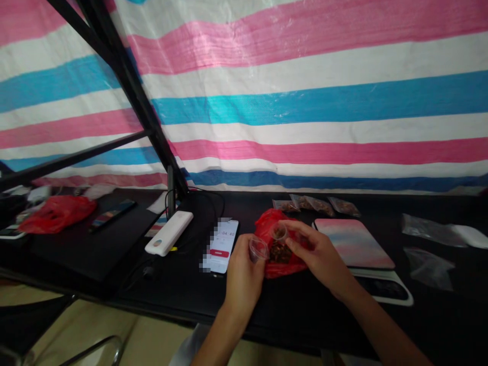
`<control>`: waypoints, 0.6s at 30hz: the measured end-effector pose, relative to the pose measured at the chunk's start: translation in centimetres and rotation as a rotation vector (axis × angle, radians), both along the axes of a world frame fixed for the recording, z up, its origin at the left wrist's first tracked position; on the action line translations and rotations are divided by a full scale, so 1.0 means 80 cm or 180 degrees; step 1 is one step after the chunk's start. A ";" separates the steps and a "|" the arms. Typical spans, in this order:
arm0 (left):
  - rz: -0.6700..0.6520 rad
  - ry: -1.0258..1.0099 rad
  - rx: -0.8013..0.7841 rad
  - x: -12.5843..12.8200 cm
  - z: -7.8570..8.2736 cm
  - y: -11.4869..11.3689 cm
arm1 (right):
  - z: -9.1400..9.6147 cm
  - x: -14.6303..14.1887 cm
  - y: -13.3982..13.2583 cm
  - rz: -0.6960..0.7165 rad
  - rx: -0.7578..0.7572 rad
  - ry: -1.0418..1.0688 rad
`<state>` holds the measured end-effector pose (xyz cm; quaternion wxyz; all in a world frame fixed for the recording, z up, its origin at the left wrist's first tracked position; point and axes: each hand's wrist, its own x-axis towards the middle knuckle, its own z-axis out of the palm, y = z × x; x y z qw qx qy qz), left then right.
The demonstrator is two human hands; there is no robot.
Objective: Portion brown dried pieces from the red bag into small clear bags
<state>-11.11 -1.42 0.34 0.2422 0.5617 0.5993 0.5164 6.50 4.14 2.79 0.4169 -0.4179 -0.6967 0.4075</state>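
My left hand [244, 269] is closed around a small clear plastic bag [259, 249], its mouth facing up. In the fingers of my right hand [314, 251] is a small clear cup [279, 232], held above the dried brown bits [281, 252]. These bits lie inside an opened red plastic bag [292, 269] on the black table. Just right of that bag is a flat scale [381, 287] with a pink and blue top plate [353, 243], partly behind my right forearm.
Several filled clear packets [320, 205] lie along the back. A phone [224, 244] showing a timer and a white power bank [170, 234] are on the left. Clear bags [429, 267] lie right, near a white object [473, 236]. Another red bag [63, 213] sits far left.
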 end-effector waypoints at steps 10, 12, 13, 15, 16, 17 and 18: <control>-0.0244 0.0033 -0.0080 0.010 0.003 0.000 | 0.011 -0.017 -0.023 0.0196 0.1907 -0.1274; -0.0255 0.0017 -0.0150 0.012 0.004 -0.001 | 0.009 -0.015 -0.022 0.0285 0.2146 -0.1415; -0.0257 0.0009 -0.0193 0.013 0.005 -0.002 | 0.007 -0.014 -0.022 0.0321 0.2208 -0.1433; -0.0260 -0.0018 -0.0256 0.014 0.008 -0.003 | 0.004 -0.012 -0.021 0.0361 0.2268 -0.1437; -0.0265 -0.0032 -0.0263 0.014 0.009 -0.004 | 0.003 -0.012 -0.021 0.0375 0.2297 -0.1436; -0.0275 -0.0043 -0.0257 0.014 0.010 -0.004 | 0.002 -0.012 -0.021 0.0377 0.2325 -0.1440; -0.0278 -0.0055 -0.0243 0.014 0.010 -0.004 | 0.001 -0.013 -0.022 0.0351 0.2354 -0.1448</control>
